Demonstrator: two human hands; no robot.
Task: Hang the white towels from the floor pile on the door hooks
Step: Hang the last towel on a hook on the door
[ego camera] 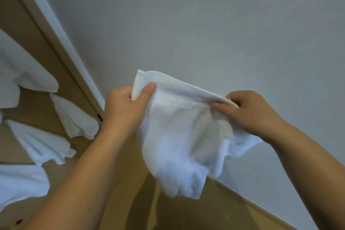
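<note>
Both hands hold one white towel (179, 136) up in front of a pale grey wall (205, 24). The left hand (127, 106) grips the towel's upper left corner, thumb pressed across the front of the cloth and fingers curled behind it. The right hand (248, 110) pinches the upper edge further right, the thumb on the near face and the fingers folded over the hem. Both grips are closed on the towel.

The held top edge forms the towel's long axis as presented: it runs left to right between the hands, sloping slightly down toward the right hand. That edge is folded over, with a textured weave visible along it. The remaining cloth hangs down from this edge in loose bunched folds, its lowest corner pointing downward below and between the hands. The lower part is blurred.

To the left stands a tan wooden door (39, 46) with its frame (61, 43) beside the wall. Several white hung towels (74, 117) lie against the door face, draped and spread at their free ends. The hooks carrying them cannot be made out. The held towel is well apart from those on the door.
</note>
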